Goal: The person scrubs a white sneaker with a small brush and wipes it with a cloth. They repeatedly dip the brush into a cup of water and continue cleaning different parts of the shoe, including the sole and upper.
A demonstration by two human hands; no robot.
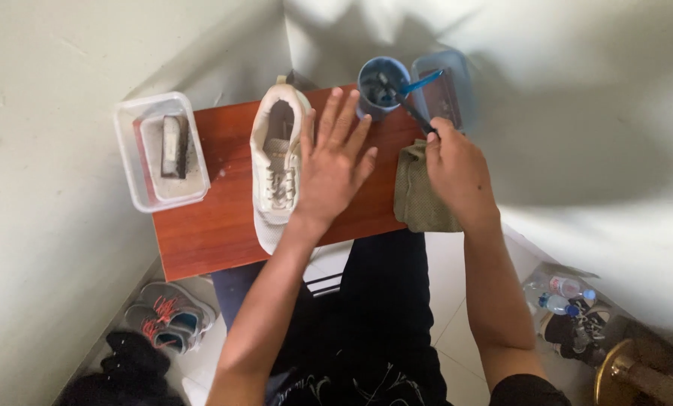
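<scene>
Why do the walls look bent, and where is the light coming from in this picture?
Head view: a wide lens bows the wall corner and stretches the edges. Soft light falls from the upper side, casting broad grey shadows on the right wall; the white shoe and left hand are sharp, the right hand on the dark brush is clear, no strong glare.

Bare table [208, 225] lies open between tub [160, 150] and shoe [276, 162]; cup [380, 86] and cloth [419, 195] crowd the right.

Pale corner walls [66, 45], small reddish wooden table [201, 233], white tiled floor [445, 286], soft daylight shadows
</scene>
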